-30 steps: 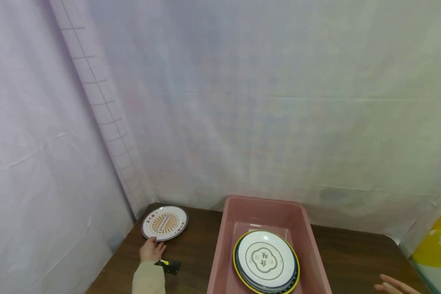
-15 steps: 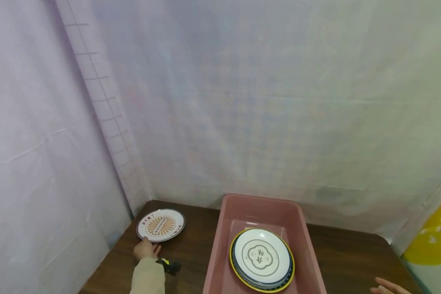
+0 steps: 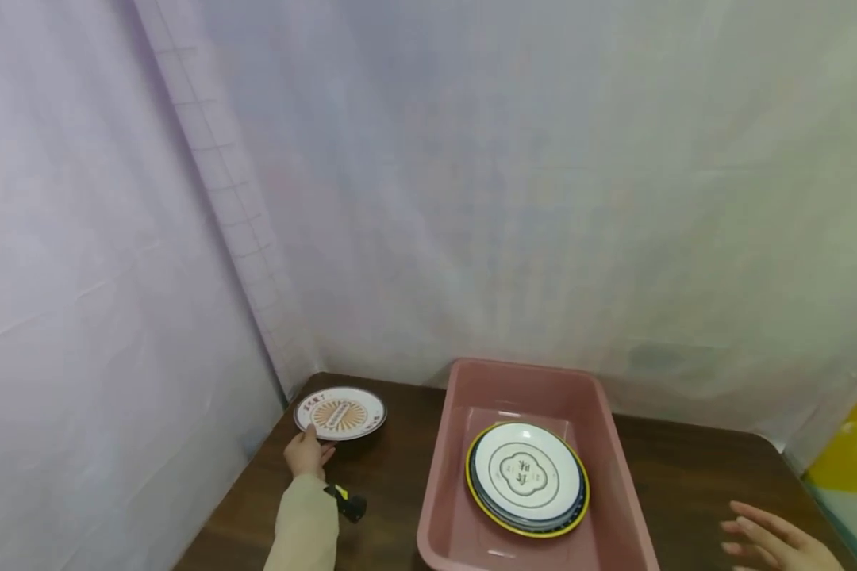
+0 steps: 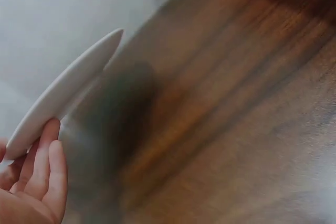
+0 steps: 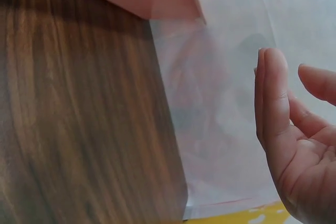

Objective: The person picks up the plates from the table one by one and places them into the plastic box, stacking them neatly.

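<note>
A white plate with an orange sunburst print [image 3: 339, 415] is at the back left of the head view. My left hand [image 3: 307, 454] pinches its near edge, thumb on top and fingers underneath. Seen from the left wrist, the plate [image 4: 63, 90] is tilted and raised off the tabletop, its underside resting on the fingertips. My right hand [image 3: 774, 539] hovers at the front right, holding nothing. Its fingers are nearly straight and the thumb stands apart in the right wrist view. Several stacked plates [image 3: 527, 472], a white one with black writing on top, lie in a pink tub [image 3: 437, 476].
The tub stands mid-table on the dark wooden table [image 3: 393, 476], between my hands. White curtains [image 3: 514, 198] close off the back and left side. A yellow patch [image 3: 853, 444] shows on the sheet at the right.
The plate has come up off the table in my left hand, its near edge now gripped. More of my right hand has come into sight. The head view has shifted slightly.
</note>
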`<state>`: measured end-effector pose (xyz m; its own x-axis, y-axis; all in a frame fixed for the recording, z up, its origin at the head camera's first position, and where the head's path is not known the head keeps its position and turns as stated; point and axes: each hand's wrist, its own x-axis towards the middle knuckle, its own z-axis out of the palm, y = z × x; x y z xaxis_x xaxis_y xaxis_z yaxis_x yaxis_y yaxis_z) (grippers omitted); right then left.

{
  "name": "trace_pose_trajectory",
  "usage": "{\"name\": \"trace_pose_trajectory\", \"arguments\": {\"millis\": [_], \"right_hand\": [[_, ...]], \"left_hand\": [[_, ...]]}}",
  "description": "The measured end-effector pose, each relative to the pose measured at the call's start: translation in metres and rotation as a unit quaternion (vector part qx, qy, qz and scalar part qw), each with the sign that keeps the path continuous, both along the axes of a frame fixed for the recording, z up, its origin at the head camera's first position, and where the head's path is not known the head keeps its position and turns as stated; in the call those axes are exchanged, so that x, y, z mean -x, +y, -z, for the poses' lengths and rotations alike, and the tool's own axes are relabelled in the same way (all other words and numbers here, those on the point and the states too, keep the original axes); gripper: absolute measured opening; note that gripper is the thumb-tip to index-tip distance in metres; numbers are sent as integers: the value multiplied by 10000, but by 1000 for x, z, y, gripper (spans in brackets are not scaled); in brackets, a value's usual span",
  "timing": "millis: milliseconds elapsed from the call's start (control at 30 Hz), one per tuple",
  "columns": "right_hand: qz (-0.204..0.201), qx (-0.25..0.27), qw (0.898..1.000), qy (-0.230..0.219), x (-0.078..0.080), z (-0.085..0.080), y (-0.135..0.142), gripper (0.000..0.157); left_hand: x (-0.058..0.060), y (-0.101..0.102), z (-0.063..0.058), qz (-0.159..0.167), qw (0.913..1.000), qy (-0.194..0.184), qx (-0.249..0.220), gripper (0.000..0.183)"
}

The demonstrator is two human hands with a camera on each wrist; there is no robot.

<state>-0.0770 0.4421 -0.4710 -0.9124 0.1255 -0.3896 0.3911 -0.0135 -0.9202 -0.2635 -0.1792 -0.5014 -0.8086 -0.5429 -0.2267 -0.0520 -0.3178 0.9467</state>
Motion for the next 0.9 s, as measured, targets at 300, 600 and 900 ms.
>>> {"name": "trace_pose_trajectory", "arguments": {"millis": [300,600,900], "right_hand": [[-439,-325,9976,417,12,-36,-29,17],[-791,-314,9889,1220,55,-64,-106,20],[-808,-133,9902,1134,94,-65,-160,71]], "left_hand": [[12,55,-59,1140,9912,680,-22,45],[-9,134,-83,2742,9562,980,-289,40],[-26,182,-83,3741,9247,590,378,42]]}}
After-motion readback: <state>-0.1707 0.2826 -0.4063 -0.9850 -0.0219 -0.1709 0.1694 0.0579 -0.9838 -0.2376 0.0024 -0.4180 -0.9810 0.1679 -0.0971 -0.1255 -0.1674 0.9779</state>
